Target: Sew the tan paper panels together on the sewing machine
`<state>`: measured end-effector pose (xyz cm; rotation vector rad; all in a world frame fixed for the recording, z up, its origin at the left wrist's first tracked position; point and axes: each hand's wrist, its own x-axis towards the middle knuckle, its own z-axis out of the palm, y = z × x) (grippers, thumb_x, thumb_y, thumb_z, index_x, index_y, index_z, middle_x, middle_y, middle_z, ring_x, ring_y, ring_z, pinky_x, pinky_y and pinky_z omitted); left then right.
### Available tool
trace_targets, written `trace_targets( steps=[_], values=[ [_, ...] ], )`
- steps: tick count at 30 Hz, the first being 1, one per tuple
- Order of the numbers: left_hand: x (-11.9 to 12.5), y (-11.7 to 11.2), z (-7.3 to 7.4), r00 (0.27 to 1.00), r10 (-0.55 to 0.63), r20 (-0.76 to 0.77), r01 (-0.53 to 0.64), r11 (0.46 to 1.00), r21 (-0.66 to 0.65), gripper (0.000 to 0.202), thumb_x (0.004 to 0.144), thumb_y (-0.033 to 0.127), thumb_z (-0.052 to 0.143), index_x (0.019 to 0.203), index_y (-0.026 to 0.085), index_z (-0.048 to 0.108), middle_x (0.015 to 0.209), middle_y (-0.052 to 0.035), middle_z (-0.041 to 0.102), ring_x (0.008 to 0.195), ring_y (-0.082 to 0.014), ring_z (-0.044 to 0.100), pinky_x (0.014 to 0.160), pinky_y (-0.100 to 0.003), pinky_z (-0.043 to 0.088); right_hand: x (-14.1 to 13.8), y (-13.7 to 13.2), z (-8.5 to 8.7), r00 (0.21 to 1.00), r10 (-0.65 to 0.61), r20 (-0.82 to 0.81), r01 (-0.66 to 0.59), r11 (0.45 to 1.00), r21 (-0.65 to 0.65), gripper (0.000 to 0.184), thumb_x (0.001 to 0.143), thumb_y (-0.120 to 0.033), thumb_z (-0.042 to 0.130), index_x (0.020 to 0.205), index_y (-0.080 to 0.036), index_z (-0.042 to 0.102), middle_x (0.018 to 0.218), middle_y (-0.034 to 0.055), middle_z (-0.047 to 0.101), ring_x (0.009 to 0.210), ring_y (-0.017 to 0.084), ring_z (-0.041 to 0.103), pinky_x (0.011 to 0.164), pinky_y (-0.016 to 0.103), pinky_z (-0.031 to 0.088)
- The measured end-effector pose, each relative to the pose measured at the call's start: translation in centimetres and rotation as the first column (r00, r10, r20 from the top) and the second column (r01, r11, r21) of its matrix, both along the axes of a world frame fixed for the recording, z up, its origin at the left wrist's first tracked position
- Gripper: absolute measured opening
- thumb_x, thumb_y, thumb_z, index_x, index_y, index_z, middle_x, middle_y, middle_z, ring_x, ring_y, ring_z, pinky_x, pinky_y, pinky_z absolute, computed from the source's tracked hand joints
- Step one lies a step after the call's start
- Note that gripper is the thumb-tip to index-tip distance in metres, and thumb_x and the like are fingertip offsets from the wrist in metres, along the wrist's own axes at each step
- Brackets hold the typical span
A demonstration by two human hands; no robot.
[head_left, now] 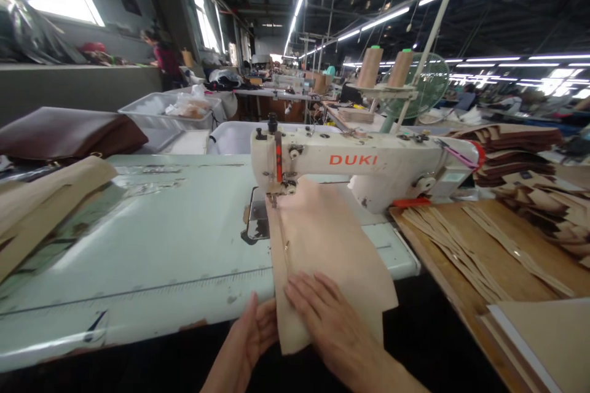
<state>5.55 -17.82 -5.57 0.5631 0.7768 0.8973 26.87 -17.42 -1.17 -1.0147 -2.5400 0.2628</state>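
A beige fabric or leather panel [332, 239] lies under the needle of a white sewing machine [318, 159] marked DUKI. Along its left side runs a zipper [282, 227] with a small metal pull [286, 247]. My right hand [327, 313] rests flat on the near part of the panel, fingers stretched out beside the zipper's lower end. At the panel's left edge is my left hand [260, 325], its thumb apart from the fingers and its fingertips against the edge. Whether any fingertip goes underneath is hidden. The panel's near end hangs past the table's front edge.
The pale green table [184, 227] carries a printed ruler line. Beige pieces [50, 202] and a brown leather item [69, 132] are at left. On the right, a wooden board [498, 245] holds beige zipper strips [452, 252]; stacked panels [548, 338] lie nearer.
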Motion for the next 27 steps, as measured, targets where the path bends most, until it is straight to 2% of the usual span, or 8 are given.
trace_targets(
  steps=[2, 5, 7, 9, 18, 21, 24, 27],
  values=[
    [0.3, -0.1, 0.3, 0.999, 0.039, 0.031, -0.038, 0.999, -0.026, 0.063, 0.087, 0.065, 0.061, 0.117, 0.010, 0.070, 0.122, -0.0166, 0.069, 0.122, -0.0345, 0.059, 0.111, -0.044, 0.038, 0.0, 0.5, 0.8, 0.989, -0.068, -0.132, 0.052, 0.992, -0.118, 0.059, 0.092, -0.003, 0.043, 0.149, -0.016, 0.037, 0.141, 0.0102, 0.053, 0.131, 0.019, 0.046, 0.114, 0.037, 0.036],
    [0.9, 0.0, 1.2, 0.993, 0.090, 0.077, -0.081, 0.990, -0.113, 0.065, 0.094, 0.060, 0.053, 0.121, 0.003, 0.065, 0.120, -0.0217, 0.068, 0.119, -0.0353, 0.062, 0.110, -0.045, 0.040, -0.1, 1.8, 2.9, 0.948, -0.127, -0.290, 0.037, 0.954, -0.297, 0.030, 0.101, -0.014, 0.043, 0.122, -0.020, 0.063, 0.112, 0.0043, 0.068, 0.106, 0.015, 0.061, 0.096, 0.027, 0.048],
    [1.2, 0.1, 2.0, 0.988, 0.124, 0.089, -0.110, 0.982, -0.154, 0.063, 0.099, 0.056, 0.044, 0.121, 0.001, 0.063, 0.118, -0.0244, 0.068, 0.114, -0.0353, 0.064, 0.109, -0.047, 0.042, -0.3, 2.4, 3.8, 0.939, -0.150, -0.309, 0.035, 0.937, -0.347, 0.027, 0.104, -0.023, 0.041, 0.102, -0.020, 0.068, 0.098, 0.0028, 0.069, 0.096, 0.015, 0.062, 0.089, 0.026, 0.049],
    [1.5, 0.3, 2.8, 0.985, 0.152, 0.086, -0.137, 0.977, -0.165, 0.061, 0.102, 0.053, 0.038, 0.120, 0.000, 0.061, 0.117, -0.0262, 0.068, 0.111, -0.0352, 0.067, 0.107, -0.049, 0.043, -0.5, 2.6, 4.0, 0.937, -0.157, -0.312, 0.036, 0.932, -0.361, 0.030, 0.106, -0.027, 0.041, 0.094, -0.019, 0.067, 0.092, 0.0025, 0.068, 0.093, 0.015, 0.061, 0.086, 0.026, 0.048],
    [1.7, 0.7, 4.0, 0.988, 0.140, 0.068, -0.127, 0.978, -0.163, 0.048, 0.104, 0.041, 0.040, 0.109, 0.001, 0.066, 0.109, -0.0252, 0.071, 0.106, -0.0336, 0.069, 0.103, -0.049, 0.047, -1.3, 2.6, 3.1, 0.945, -0.132, -0.300, 0.045, 0.959, -0.280, 0.025, 0.105, -0.020, 0.042, 0.096, -0.018, 0.065, 0.097, 0.0034, 0.065, 0.098, 0.016, 0.057, 0.089, 0.028, 0.048],
    [1.2, 0.8, 4.0, 0.990, 0.083, 0.113, -0.070, 0.991, -0.110, 0.047, 0.103, 0.042, 0.044, 0.113, 0.003, 0.068, 0.110, -0.0209, 0.072, 0.104, -0.0319, 0.070, 0.103, -0.048, 0.047, -1.6, 2.2, 2.8, 0.940, -0.130, -0.314, 0.040, 0.960, -0.278, 0.014, 0.099, -0.018, 0.055, 0.109, -0.020, 0.065, 0.105, 0.0031, 0.064, 0.105, 0.016, 0.056, 0.093, 0.028, 0.048],
    [0.6, 1.0, 3.7, 0.983, -0.028, 0.181, 0.035, 0.999, -0.038, 0.046, 0.099, 0.045, 0.050, 0.121, 0.008, 0.068, 0.120, -0.0160, 0.069, 0.111, -0.0306, 0.066, 0.105, -0.046, 0.044, -2.1, 1.7, 1.6, 0.928, -0.136, -0.346, 0.056, 0.972, -0.230, 0.038, 0.081, -0.011, 0.076, 0.116, -0.019, 0.062, 0.111, 0.0046, 0.062, 0.107, 0.019, 0.054, 0.093, 0.030, 0.049],
    [0.4, 1.4, 2.9, 0.984, -0.075, 0.164, 0.076, 0.997, -0.002, 0.052, 0.095, 0.052, 0.054, 0.123, 0.011, 0.068, 0.126, -0.0130, 0.067, 0.117, -0.0305, 0.062, 0.109, -0.044, 0.039, -2.6, 1.6, 0.2, 0.915, -0.137, -0.380, 0.093, 0.987, -0.131, 0.039, 0.079, -0.002, 0.071, 0.113, -0.018, 0.060, 0.108, 0.0064, 0.060, 0.102, 0.021, 0.054, 0.088, 0.032, 0.050]
  ],
)
